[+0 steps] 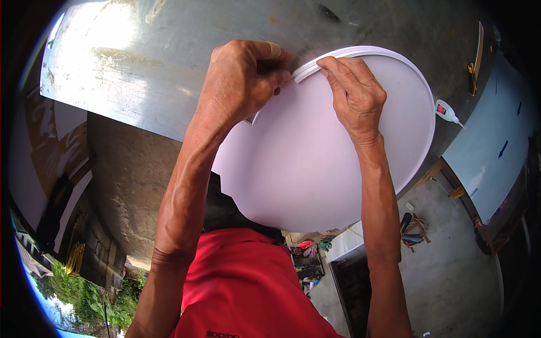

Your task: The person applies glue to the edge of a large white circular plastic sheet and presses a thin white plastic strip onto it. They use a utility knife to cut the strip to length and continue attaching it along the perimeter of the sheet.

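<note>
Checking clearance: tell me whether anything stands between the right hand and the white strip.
Nothing visible does: the right hand touches the white strip bordering the panel. The squeeze bottle lies off to the right.

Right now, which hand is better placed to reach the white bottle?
Probably the right hand: it is nearer the white bottle, though its fingers are at the white strip. The left hand is farther off, near the strip's end.

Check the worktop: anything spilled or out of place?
One thing: the white bottle lies on its side beside the white panel, nozzle toward the edge of the worktop, where it might drip. No spill shows.
</note>
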{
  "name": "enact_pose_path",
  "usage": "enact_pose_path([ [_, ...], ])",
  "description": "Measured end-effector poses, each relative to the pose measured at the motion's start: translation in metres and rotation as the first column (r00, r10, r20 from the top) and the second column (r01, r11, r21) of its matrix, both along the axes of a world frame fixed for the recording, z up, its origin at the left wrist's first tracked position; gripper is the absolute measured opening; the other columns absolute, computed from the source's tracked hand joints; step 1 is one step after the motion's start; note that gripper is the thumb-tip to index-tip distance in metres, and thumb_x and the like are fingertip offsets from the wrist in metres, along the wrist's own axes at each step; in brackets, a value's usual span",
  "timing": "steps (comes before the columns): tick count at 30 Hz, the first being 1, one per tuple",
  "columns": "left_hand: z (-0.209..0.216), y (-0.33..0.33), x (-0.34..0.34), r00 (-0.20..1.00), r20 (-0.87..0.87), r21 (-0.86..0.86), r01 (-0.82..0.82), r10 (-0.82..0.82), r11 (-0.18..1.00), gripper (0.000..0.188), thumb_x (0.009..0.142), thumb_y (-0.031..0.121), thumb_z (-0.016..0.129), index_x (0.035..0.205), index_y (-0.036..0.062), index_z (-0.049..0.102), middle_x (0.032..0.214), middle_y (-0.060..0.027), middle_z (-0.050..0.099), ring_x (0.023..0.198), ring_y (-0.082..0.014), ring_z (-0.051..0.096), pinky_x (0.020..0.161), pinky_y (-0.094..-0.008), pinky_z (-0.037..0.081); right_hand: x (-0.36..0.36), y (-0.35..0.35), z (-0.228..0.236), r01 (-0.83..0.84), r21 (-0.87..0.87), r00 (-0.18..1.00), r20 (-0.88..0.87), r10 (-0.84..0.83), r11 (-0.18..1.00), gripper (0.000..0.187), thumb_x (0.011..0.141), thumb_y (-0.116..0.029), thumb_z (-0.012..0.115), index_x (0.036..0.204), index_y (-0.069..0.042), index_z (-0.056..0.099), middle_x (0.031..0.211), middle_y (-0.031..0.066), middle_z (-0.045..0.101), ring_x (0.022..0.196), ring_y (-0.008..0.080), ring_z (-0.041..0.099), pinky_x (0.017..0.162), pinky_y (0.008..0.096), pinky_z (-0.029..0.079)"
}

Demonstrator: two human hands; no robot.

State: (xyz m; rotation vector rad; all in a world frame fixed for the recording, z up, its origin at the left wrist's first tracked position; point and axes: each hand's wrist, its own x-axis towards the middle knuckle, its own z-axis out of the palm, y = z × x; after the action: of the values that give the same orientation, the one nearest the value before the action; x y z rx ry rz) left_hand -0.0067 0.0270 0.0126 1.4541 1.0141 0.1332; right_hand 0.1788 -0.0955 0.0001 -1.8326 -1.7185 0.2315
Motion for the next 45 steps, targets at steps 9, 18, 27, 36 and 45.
enact_pose_path([
  [9,0.003,0.004,0.008,0.997,-0.038,0.143,0.070,-0.066,0.987,0.024,0.086,0.006,0.082,0.108,-0.0027,0.081,0.086,-0.0171,0.080,0.072,-0.0204,0.078,0.071,-0.0342,0.064,0.000,0.000,-0.002,-0.003,0.013,1.000,-0.011,0.003,1.000,0.024,0.079,0.008,0.081,0.101,-0.002,0.076,0.091,0.0059,0.070,0.081,0.0234,0.069,0.070,0.0346,0.059],
  [18,0.003,0.009,0.021,0.983,-0.081,0.236,0.181,-0.166,0.955,0.021,0.081,0.009,0.085,0.100,0.0005,0.084,0.085,-0.0165,0.080,0.072,-0.0221,0.079,0.071,-0.0347,0.065,0.000,-0.002,-0.001,0.024,-0.007,1.000,-0.017,-0.024,1.000,0.027,0.081,0.007,0.082,0.106,-0.005,0.079,0.095,0.0057,0.074,0.086,0.0220,0.073,0.074,0.0337,0.062],
  [27,-0.002,0.009,0.026,0.976,0.006,0.214,0.212,-0.218,0.953,0.031,0.082,0.001,0.083,0.113,0.0019,0.081,0.093,-0.0169,0.081,0.084,-0.0235,0.081,0.081,-0.0345,0.066,0.001,-0.001,0.001,0.024,-0.009,0.996,-0.090,-0.024,1.000,0.024,0.083,0.009,0.079,0.104,0.000,0.076,0.090,0.0070,0.070,0.081,0.0236,0.070,0.070,0.0342,0.060],
  [36,0.000,0.014,0.025,0.974,0.031,0.125,0.217,-0.223,0.968,0.033,0.081,0.000,0.084,0.114,0.0006,0.081,0.096,-0.0172,0.081,0.088,-0.0232,0.081,0.084,-0.0355,0.066,0.014,-0.056,0.018,0.649,-0.045,0.706,-0.338,-0.623,0.760,0.036,0.094,-0.002,0.078,0.127,0.002,0.064,0.105,0.0100,0.067,0.094,0.0183,0.067,0.085,0.0306,0.058],
  [45,-0.001,0.019,0.027,0.970,0.031,0.082,0.236,-0.239,0.968,0.036,0.082,0.005,0.084,0.118,-0.0003,0.079,0.098,-0.0179,0.081,0.084,-0.0220,0.080,0.081,-0.0344,0.067,0.152,-0.166,0.023,0.934,-0.019,0.316,-0.427,-0.847,0.358,0.087,0.081,-0.006,0.091,0.147,0.013,0.039,0.142,0.0278,0.053,0.129,0.0320,0.058,0.108,0.0384,0.056],
])
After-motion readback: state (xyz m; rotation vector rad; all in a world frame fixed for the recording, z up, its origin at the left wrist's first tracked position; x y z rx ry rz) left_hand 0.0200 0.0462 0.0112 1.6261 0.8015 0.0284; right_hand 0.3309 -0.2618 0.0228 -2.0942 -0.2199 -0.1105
